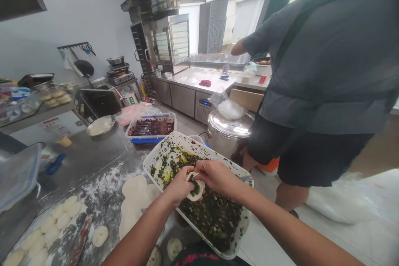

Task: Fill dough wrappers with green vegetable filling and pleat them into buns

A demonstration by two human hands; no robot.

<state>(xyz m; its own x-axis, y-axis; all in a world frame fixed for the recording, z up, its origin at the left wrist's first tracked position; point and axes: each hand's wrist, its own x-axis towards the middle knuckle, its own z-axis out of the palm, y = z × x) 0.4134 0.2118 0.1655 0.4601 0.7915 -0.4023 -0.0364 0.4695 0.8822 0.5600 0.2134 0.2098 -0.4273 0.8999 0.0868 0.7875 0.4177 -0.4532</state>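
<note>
Directly above the white plastic tray [158, 148], a soft round of dough [199, 189] cupped between both hands, with a dab of dark green filling [195, 188] in its hollow. Fingers of the left hand [179, 185] curled against the near edge of the dough, fingers of the right hand [216, 176] folded over its far edge: both sets closed in a light grasp on the dough, neither released nor hard-clenched.

Dough likely light, limp and slightly tacky, quick to stretch or tear under a sharp pinch, so probably best supported from beneath and taken by the thicker outer edge, away from the thin, filled centre. Chopped greens [212, 220] heaped inside the tray, glistening yellow with oil in places, so likely loose and slippery against any wet edge of the dough.

Left of the tray, a floured steel bench [93, 149], with flattened dough sheets [134, 199] just beside the tray and rows of dough balls [59, 216] farther off. Just below the tray's near edge, 2 more pale dough rounds [173, 248]. Beyond the tray, a blue-rimmed box of dark red paste [151, 126], and past its far right corner, a lidded steel pot [229, 126]. Well right of the tray, a person [321, 62] in a grey shirt and dark shorts, turned away, 1 arm reaching forward.
</note>
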